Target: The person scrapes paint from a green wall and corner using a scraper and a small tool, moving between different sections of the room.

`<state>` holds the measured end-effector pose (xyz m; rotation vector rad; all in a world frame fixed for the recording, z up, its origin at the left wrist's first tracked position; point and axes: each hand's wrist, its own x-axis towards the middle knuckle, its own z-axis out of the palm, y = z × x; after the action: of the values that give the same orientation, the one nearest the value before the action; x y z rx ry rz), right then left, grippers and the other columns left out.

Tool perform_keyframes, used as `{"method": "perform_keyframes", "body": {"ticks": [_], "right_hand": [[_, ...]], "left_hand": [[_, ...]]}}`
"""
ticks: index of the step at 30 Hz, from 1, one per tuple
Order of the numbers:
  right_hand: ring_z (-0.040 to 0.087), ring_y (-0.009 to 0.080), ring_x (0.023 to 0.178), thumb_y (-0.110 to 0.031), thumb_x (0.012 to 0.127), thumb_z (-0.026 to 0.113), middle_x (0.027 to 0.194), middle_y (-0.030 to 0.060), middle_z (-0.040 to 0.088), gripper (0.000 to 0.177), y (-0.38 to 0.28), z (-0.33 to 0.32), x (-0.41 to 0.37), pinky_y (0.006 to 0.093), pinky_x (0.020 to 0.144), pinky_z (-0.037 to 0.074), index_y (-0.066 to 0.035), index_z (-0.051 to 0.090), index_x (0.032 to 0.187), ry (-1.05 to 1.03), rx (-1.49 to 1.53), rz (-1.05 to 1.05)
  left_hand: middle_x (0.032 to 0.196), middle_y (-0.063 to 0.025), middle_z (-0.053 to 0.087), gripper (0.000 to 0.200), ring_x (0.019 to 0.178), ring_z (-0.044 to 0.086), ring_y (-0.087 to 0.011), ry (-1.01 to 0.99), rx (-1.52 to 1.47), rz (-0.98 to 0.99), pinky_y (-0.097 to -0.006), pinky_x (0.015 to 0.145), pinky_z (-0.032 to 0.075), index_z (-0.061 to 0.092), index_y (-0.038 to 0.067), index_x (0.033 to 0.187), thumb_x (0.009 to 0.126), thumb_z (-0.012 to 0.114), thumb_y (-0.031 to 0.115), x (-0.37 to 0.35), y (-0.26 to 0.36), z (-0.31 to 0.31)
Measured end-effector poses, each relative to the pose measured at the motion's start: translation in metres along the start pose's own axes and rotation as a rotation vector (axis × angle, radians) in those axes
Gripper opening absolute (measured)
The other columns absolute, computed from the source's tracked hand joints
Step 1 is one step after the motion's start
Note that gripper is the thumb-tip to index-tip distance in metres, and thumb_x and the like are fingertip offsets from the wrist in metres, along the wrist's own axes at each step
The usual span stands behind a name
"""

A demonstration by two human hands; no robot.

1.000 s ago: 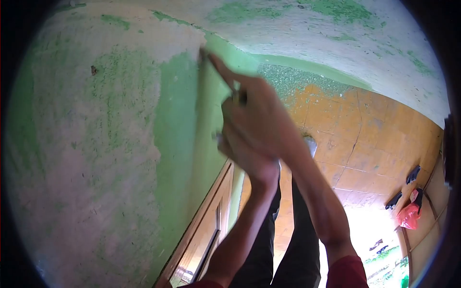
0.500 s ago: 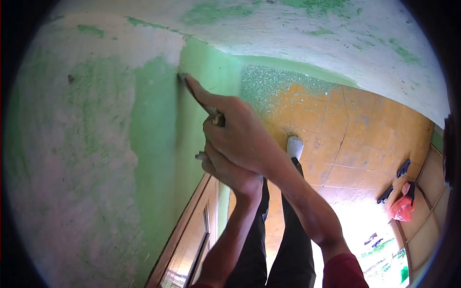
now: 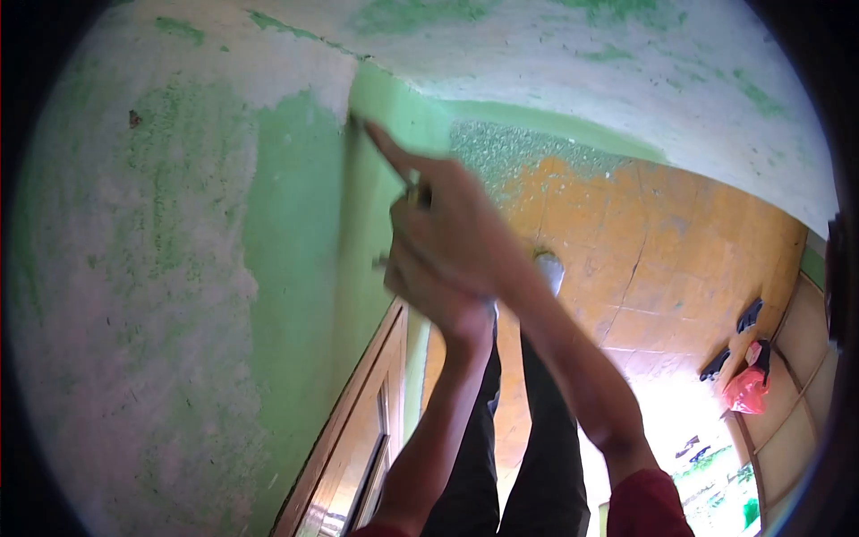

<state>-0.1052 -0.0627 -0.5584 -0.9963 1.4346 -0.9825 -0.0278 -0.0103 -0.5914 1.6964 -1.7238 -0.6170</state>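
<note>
My right hand [image 3: 461, 219] is closed around a thin scraping tool [image 3: 383, 154], its index finger stretched along it toward the wall corner. The tool's tip is at the edge of the green paint [image 3: 300, 179], just below a whitish scraped area [image 3: 300, 76]. My left hand [image 3: 434, 291] is closed just below the right one, on the lower part of the same tool; a short end sticks out on its left. Motion blurs both hands, and the tool is mostly hidden by the fingers.
Green flakes [image 3: 506, 148] lie on the orange tiled floor [image 3: 662, 259] by the wall. A wooden door frame [image 3: 344, 403] stands below the hands. A red plastic bag [image 3: 747, 391] and dark footwear [image 3: 716, 364] are at the right. My foot [image 3: 548, 271] is on the tiles.
Both hands and the tool have shifted slightly up and to the right along the wall corner. The view of the wall has moved a little. The grip looks the same.
</note>
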Motion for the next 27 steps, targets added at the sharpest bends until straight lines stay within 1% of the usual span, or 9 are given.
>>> {"method": "perform_keyframes", "body": {"ticks": [4,5,6,8,9,13,16,22,27], "right_hand": [[0.059,0.0348,0.058,-0.002,0.078,0.05,0.078,0.0328,0.059,0.068,-0.006,0.002,0.017,0.0431,0.065,0.051,-0.009,0.045,0.146,0.065,0.013,0.099],[0.06,0.0358,0.059,-0.003,0.078,0.05,0.078,0.0331,0.058,0.069,-0.008,0.0,0.031,0.0439,0.065,0.05,-0.01,0.044,0.147,0.12,0.068,0.072],[0.06,0.0358,0.059,-0.003,0.078,0.05,0.078,0.0331,0.058,0.069,-0.005,0.001,0.029,0.0439,0.065,0.05,-0.01,0.044,0.147,0.119,0.064,0.069],[0.034,0.0097,0.05,-0.01,0.079,0.054,0.053,0.0029,0.035,0.073,0.002,0.01,0.009,0.0299,0.05,0.037,-0.019,0.041,0.15,0.112,0.094,0.01],[0.033,0.0091,0.049,-0.011,0.08,0.055,0.053,0.0023,0.034,0.072,-0.001,0.016,-0.002,0.0296,0.049,0.036,-0.018,0.041,0.15,0.104,0.084,-0.002],[0.033,0.0092,0.049,-0.012,0.078,0.058,0.052,0.0019,0.036,0.074,0.002,0.011,0.012,0.0305,0.05,0.038,-0.019,0.042,0.15,0.108,0.056,0.055],[0.052,0.0238,0.057,-0.009,0.08,0.053,0.068,0.0259,0.054,0.069,0.008,-0.004,0.033,0.0377,0.062,0.049,-0.014,0.044,0.148,0.11,0.068,0.038],[0.051,0.023,0.055,-0.011,0.078,0.051,0.063,0.0195,0.051,0.077,0.031,0.027,-0.036,0.035,0.062,0.047,-0.017,0.037,0.153,-0.11,0.141,0.311],[0.047,0.0216,0.052,-0.006,0.081,0.049,0.06,0.0152,0.045,0.082,-0.024,-0.005,-0.05,0.0362,0.058,0.044,-0.017,0.024,0.158,-0.014,0.058,0.092]], "left_hand": [[0.104,-0.0061,0.056,0.025,0.091,0.058,-0.014,-0.046,-0.336,-0.205,-0.0299,0.078,0.05,0.052,-0.001,0.112,0.098,0.056,0.019,0.022,-0.006,-0.005],[0.109,-0.0076,0.053,0.026,0.097,0.057,-0.0148,-0.209,-1.027,-0.658,-0.0307,0.08,0.05,0.051,-0.001,0.114,0.098,0.057,0.019,0.049,0.003,-0.015],[0.109,-0.0076,0.053,0.026,0.097,0.057,-0.0148,-0.207,-1.031,-0.657,-0.0307,0.08,0.05,0.051,-0.001,0.114,0.098,0.057,0.019,0.044,0.001,-0.012],[0.109,-0.0082,0.052,0.025,0.097,0.057,-0.0151,-0.114,-0.464,-0.247,-0.0325,0.08,0.05,0.051,0.0,0.115,0.099,0.056,0.019,0.013,-0.005,-0.013],[0.111,-0.0092,0.055,0.028,0.098,0.059,-0.0147,-0.048,0.337,0.098,-0.0347,0.081,0.051,0.051,-0.002,0.119,0.1,0.054,0.018,0.004,0.001,-0.025],[0.108,-0.0096,0.061,0.036,0.096,0.063,-0.0145,-0.06,-0.885,-0.5,-0.0318,0.078,0.051,0.056,-0.003,0.12,0.104,0.045,0.027,0.022,0.001,-0.017],[0.093,-0.006,0.062,0.04,0.086,0.063,-0.0125,-0.083,-0.892,-0.595,-0.0309,0.073,0.051,0.062,-0.002,0.111,0.105,0.042,0.031,0.049,0.025,-0.002],[0.094,-0.0078,0.066,0.043,0.078,0.065,-0.0114,-0.165,-0.572,-0.764,-0.0269,0.058,0.051,0.059,-0.001,0.129,0.104,0.044,0.03,-0.023,-0.016,-0.045],[0.101,-0.012,0.07,0.046,0.061,0.067,-0.0147,-0.445,-0.334,-0.833,-0.0234,0.044,0.053,0.044,-0.002,0.145,0.102,0.043,0.015,-0.088,-0.04,-0.084]]}}
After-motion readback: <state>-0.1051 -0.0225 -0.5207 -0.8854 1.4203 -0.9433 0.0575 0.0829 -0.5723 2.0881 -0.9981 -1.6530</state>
